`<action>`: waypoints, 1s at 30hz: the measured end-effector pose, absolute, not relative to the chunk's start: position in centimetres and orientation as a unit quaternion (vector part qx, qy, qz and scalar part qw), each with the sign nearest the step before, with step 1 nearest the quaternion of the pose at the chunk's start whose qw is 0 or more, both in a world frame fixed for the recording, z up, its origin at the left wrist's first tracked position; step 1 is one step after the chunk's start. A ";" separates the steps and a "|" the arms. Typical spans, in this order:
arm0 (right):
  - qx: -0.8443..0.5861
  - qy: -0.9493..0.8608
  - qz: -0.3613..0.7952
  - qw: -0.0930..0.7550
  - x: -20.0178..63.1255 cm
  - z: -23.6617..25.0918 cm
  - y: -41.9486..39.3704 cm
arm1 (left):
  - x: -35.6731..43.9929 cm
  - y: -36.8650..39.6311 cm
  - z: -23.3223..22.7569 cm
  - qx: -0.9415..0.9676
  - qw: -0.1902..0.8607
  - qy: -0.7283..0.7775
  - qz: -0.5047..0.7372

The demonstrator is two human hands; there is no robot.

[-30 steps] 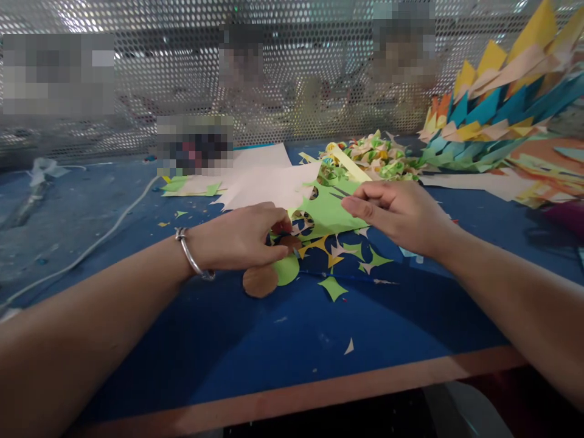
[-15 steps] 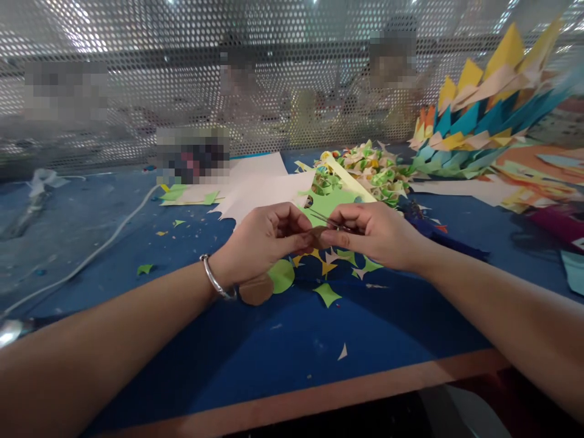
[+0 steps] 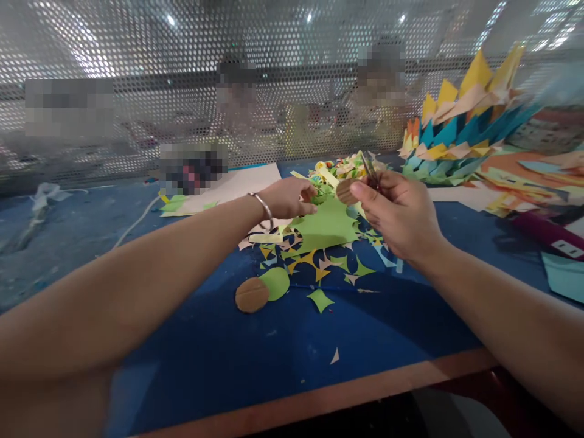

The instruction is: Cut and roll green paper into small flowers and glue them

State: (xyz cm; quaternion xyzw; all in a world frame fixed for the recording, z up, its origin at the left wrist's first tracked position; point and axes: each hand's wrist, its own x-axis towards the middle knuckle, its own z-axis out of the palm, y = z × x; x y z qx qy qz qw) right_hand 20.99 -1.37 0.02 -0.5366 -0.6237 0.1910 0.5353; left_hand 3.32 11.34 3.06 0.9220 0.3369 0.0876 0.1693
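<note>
My right hand (image 3: 396, 210) pinches a round brown cardboard disc (image 3: 347, 191) between thumb and fingers. The same hand also holds a pair of small scissors (image 3: 370, 170), blades pointing up and their handles hidden in my fingers. Over the left side of a green paper sheet (image 3: 326, 225) hovers my left hand (image 3: 289, 199), fingers apart and apparently nothing in them; a silver bangle circles the wrist. Nearer to me on the blue table, another brown cardboard disc (image 3: 252, 295) slightly overlaps a green paper circle (image 3: 276, 283).
Paper offcuts (image 3: 320, 302) lie scattered around the sheet, by a thin blue brush (image 3: 328, 288). A heap of curled paper pieces (image 3: 360, 163) sits behind. At right stand a layered paper construction (image 3: 460, 134) and a purple tool (image 3: 542, 234). A perforated metal screen (image 3: 283, 79) closes the back.
My left hand has let go of the cardboard disc and moved away from it, its fingers opening. My right hand has lifted and turned, carrying the disc and scissors up.
</note>
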 end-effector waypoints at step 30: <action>-0.535 -0.537 0.314 0.571 21.2 -0.5 -0.4 | 3.3 7.5 0.4 0.543 0.600 0.339 0.480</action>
